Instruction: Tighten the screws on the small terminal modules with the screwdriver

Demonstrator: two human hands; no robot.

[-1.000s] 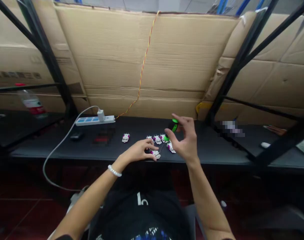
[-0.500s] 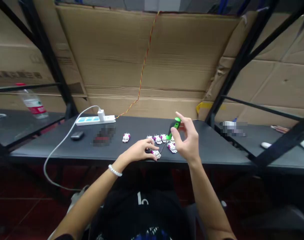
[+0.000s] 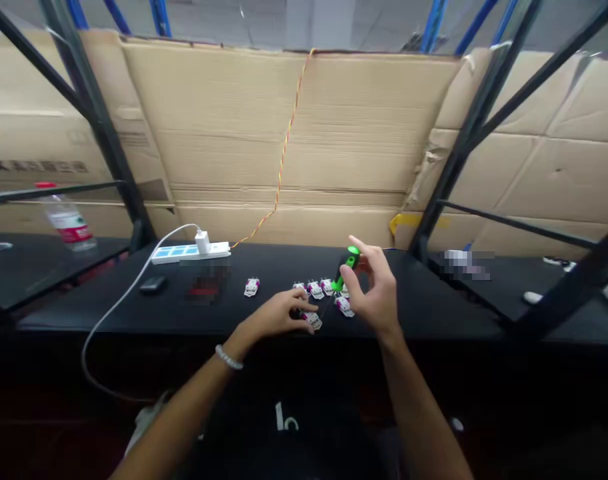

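My right hand (image 3: pixel 377 287) is closed round the black and green handle of a screwdriver (image 3: pixel 346 268), its thin shaft slanting down to the left. My left hand (image 3: pixel 283 313) rests at the table's front edge with its fingers closed on a small white and purple toy car (image 3: pixel 312 321). The screwdriver's tip is close to this car; I cannot tell whether they touch. Several more such cars (image 3: pixel 315 289) lie just behind my hands, one of them (image 3: pixel 344 306) between the screwdriver and the front edge. Another single car (image 3: pixel 252 287) stands apart to the left.
A white power strip (image 3: pixel 191 252) with a plugged-in charger and cable lies at the back left. A small black box (image 3: pixel 153 285) sits in front of it. Dark metal posts (image 3: pixel 447 153) flank the black table (image 3: pixel 434 307), with cardboard (image 3: pixel 224 133) behind.
The view has tilted up a little and become brighter, so everything sits lower in the picture. Both hands keep their holds and have hardly moved over the table.
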